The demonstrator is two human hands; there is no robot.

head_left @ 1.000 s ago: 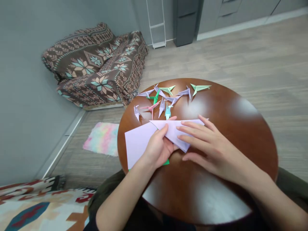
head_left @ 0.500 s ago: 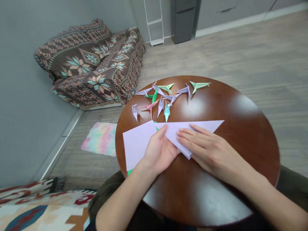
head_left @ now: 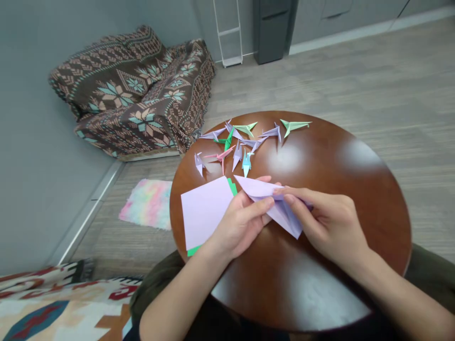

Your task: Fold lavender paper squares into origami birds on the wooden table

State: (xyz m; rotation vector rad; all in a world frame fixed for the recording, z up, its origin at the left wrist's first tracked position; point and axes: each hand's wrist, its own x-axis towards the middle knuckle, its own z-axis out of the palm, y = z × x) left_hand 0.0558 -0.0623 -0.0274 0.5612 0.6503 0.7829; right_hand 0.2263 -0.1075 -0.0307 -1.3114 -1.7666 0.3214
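Observation:
A sheet of lavender origami paper (head_left: 259, 188), partly folded, is held between my two hands above the round table. My left hand (head_left: 245, 220) supports it from below, thumb on top and fingers behind the paper. With thumb and fingers, my right hand (head_left: 322, 213) pinches the paper's upper layer, which bulges apart from the lower flap. Part of the paper's right side is hidden behind my right hand. Left of my hands lies a stack of square paper (head_left: 204, 210), lavender on top with green sheets showing at its edges.
Several folded paper cranes in lavender, pink (head_left: 222, 157), blue (head_left: 246, 163) and green (head_left: 294, 126) stand at the far side of the brown table (head_left: 359, 199). Beyond it are a sofa with a patterned cover (head_left: 142, 99) and a pastel rug (head_left: 146, 203).
The lavender paper lay flat as a triangle under my right hand's fingers. Now it is lifted and its layers are spread, with my right hand pinching it. More of the stack shows.

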